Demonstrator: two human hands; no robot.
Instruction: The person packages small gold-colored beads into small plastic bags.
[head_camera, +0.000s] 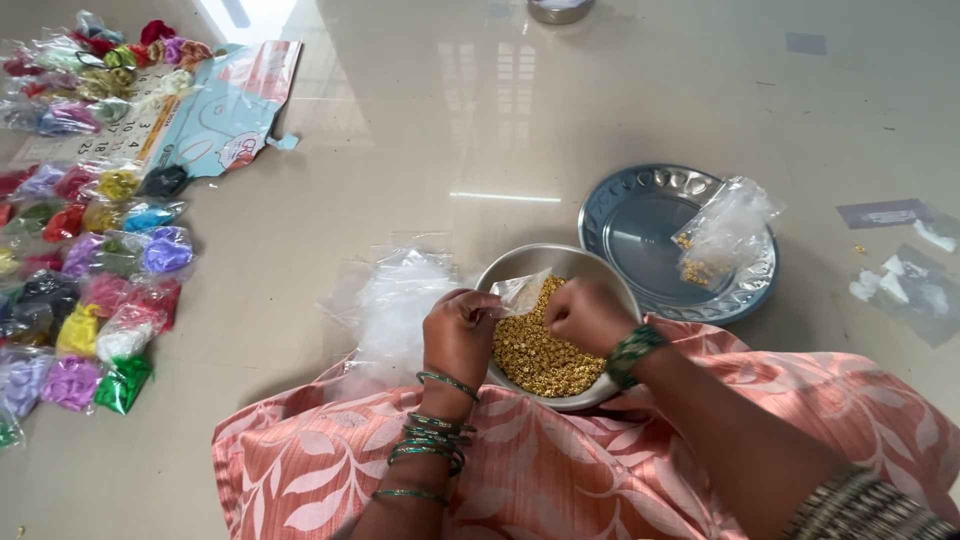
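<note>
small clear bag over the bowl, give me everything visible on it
The small clear plastic bag is thin, glossy and crinkled, and looks nearly empty. It is held mouth-up and tilted over the steel bowl of small gold beads. The left hand pinches its left edge; the right hand sits at its right side, fingers curled down toward the beads. Whether its lower corner touches the beads is unclear.

The shiny, smooth beige tiled floor (480, 130) fills the whole view. Bright white light from above bounces off the floor near the top, with a thin bright streak lower down.
</note>
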